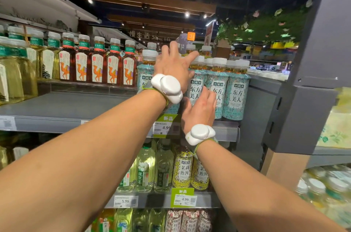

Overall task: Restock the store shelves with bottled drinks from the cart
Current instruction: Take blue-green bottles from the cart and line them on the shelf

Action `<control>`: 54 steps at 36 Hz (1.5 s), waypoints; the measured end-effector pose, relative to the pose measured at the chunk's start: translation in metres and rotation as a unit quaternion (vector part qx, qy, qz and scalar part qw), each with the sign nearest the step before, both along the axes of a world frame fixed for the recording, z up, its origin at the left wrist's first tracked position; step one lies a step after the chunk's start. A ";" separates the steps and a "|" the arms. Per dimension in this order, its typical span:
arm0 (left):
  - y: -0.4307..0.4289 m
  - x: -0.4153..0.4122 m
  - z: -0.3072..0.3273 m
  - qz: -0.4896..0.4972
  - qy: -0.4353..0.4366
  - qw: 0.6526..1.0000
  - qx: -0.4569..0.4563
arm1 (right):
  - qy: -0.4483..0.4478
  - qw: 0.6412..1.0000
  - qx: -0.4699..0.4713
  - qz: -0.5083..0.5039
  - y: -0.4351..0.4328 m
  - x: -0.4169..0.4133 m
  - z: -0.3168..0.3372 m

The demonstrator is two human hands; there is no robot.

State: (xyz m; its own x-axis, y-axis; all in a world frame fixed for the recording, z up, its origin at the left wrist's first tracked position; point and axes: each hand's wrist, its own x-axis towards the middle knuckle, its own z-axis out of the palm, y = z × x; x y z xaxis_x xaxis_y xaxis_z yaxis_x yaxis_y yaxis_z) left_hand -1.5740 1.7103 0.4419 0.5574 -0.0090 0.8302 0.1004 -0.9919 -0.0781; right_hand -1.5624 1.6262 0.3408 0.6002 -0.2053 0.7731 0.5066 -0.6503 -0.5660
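Nudging teal bottles (235, 91) into line on the shelf (76, 104): my left grip (174, 64) spreads wide over caps (219, 60), my right grip (199, 108) lies against one, curl unclear. Bare shelf beside them suggests more to stock.

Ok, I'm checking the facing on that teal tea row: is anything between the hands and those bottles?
Nothing visible stands between them. The left hand lies across the caps of the teal-labelled bottles, and the right hand presses against a label lower down. Both hands touch the bottles directly.
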 end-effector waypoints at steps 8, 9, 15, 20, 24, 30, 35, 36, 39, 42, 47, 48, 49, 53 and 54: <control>-0.003 0.003 -0.004 0.010 -0.022 1.000 -0.005 | 0.010 1.000 -0.001 -0.013 0.003 0.003 -0.002; -0.003 0.003 -0.004 0.009 -0.024 1.000 -0.007 | 0.010 1.000 0.000 -0.014 0.004 0.004 -0.002; -0.003 0.004 -0.006 0.011 -0.039 0.999 -0.007 | 0.023 0.999 -0.005 -0.030 0.005 0.008 -0.006; -0.003 0.005 -0.006 0.008 -0.039 0.999 -0.014 | 0.024 0.999 -0.027 -0.039 0.006 0.010 -0.008; 0.001 0.005 -0.008 0.008 -0.042 0.999 -0.014 | 0.033 0.997 -0.046 -0.047 0.005 0.011 -0.008; 0.002 0.003 -0.009 0.008 -0.040 0.999 -0.022 | 0.050 0.995 -0.056 -0.060 0.007 0.009 -0.006; 0.001 0.001 -0.009 0.008 -0.037 0.999 -0.020 | 0.055 0.994 -0.070 -0.061 0.005 0.007 -0.006; 0.001 0.001 -0.009 0.008 -0.037 0.999 -0.020 | 0.055 0.994 -0.070 -0.060 0.004 0.007 -0.005; 0.000 0.001 -0.009 0.009 -0.038 0.999 -0.021 | 0.060 0.994 -0.076 -0.059 0.004 0.006 -0.004; 0.000 0.001 -0.009 0.010 -0.039 0.999 -0.020 | 0.063 0.993 -0.084 -0.057 0.002 0.006 -0.004; -0.001 0.000 -0.008 0.010 -0.035 0.999 -0.024 | 0.075 0.993 -0.078 -0.050 0.003 0.005 -0.001; -0.002 0.000 -0.008 0.012 -0.036 0.999 -0.026 | 0.077 0.993 -0.071 -0.047 0.003 0.004 0.000; -0.002 0.000 -0.008 0.014 -0.038 0.999 -0.026 | 0.077 0.994 -0.065 -0.043 0.003 0.004 0.000; -0.001 0.001 -0.008 0.011 -0.039 0.999 -0.025 | 0.075 0.994 -0.074 -0.038 0.000 0.004 0.000; -0.001 0.001 -0.008 0.009 -0.039 0.999 -0.025 | 0.075 0.993 -0.078 -0.037 -0.001 0.004 0.000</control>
